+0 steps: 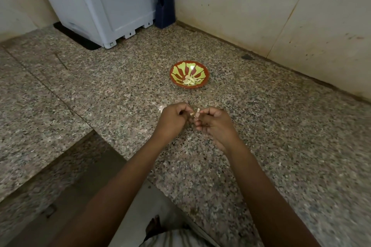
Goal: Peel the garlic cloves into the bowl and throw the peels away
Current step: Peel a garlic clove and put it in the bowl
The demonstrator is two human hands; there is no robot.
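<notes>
A small garlic clove [197, 113] is held between both hands above the granite counter. My right hand [215, 126] pinches the pale clove at its fingertips. My left hand [173, 119] pinches a bit of its skin from the left side, fingers curled. A red bowl with a yellow-green pattern [178, 71] stands on the counter beyond the hands, with several peeled cloves [190, 81] lying in its bottom. A few thin peels [160, 108] lie on the counter just left of my left hand.
The speckled granite counter [281, 136] runs into a tiled corner wall at the right. A white appliance [100, 4] stands at the back left, with a dark blue object [164, 6] beside it. The counter's edge and floor lie at the lower left.
</notes>
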